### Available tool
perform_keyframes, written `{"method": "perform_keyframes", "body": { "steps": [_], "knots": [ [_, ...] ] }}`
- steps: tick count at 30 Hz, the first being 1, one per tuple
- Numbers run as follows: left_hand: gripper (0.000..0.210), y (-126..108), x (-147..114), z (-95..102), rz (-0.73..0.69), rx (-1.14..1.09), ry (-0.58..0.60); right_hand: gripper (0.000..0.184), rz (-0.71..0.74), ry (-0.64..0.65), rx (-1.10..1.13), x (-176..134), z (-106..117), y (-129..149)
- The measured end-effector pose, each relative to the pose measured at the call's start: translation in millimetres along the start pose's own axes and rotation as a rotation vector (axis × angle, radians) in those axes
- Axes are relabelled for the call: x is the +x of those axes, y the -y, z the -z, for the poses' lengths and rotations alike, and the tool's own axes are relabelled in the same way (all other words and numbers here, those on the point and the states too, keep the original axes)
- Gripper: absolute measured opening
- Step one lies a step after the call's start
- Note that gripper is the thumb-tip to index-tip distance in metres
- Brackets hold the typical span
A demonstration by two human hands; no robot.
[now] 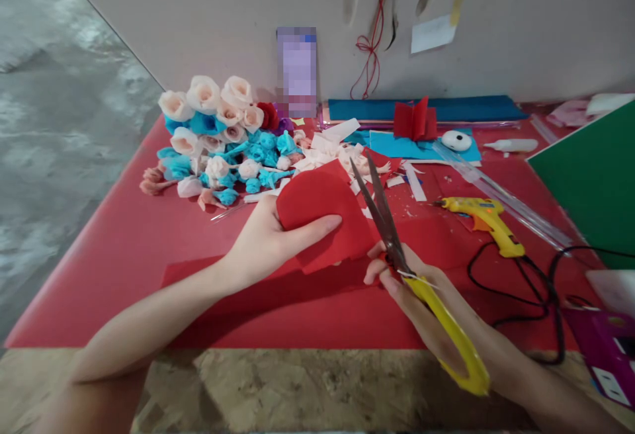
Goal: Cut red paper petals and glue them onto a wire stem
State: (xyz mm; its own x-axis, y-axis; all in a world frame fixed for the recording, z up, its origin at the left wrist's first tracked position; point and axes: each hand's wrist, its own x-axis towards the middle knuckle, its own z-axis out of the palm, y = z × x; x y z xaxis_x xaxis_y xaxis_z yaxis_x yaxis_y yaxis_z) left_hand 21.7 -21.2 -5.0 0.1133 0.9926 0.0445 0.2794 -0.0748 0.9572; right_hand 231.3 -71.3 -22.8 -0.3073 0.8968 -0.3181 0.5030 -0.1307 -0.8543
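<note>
My left hand (262, 239) has the red paper (320, 212) pinched firmly, thumb flat on top, fingers tucked behind, and it's up over the red table (104, 249), one upper corner nicely rounded. Over to my right hand (417, 308): fingers curled round the yellow-handled scissors (421, 287), tips pointing away from me, blades a little apart just beside the paper's right edge. Are they touching it? Can't tell from here! This looks like the trimming step, partway through. Another cut, I'd judge, calls for turning the paper toward the blades, opening them wider and keeping that left thumb clear. Further out, white scraps (327, 156) lie just beyond the paper, paper flowers (233, 134) crowd the left, the yellow glue gun (483, 216) rests off right, and a phone (297, 70) leans at the back.
</note>
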Motion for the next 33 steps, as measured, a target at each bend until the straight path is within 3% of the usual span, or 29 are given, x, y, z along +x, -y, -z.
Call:
{"method": "perform_keyframes", "body": {
  "steps": [9,20,33],
  "knots": [
    [0.02,6.6,-1.0,-2.6,-0.017,-0.001,0.055,0.018,0.037,-0.025,0.016,-2.4,-6.8,-6.7],
    [0.004,1.0,-1.7,-9.5,-0.081,-0.042,0.161,0.019,0.037,-0.019,-0.041,-2.6,-4.8,-3.6],
    [0.01,1.7,-3.6,-10.8,-0.066,0.006,0.155,0.024,0.104,-0.1,-0.139,0.7,-3.9,6.1]
  ]
}}
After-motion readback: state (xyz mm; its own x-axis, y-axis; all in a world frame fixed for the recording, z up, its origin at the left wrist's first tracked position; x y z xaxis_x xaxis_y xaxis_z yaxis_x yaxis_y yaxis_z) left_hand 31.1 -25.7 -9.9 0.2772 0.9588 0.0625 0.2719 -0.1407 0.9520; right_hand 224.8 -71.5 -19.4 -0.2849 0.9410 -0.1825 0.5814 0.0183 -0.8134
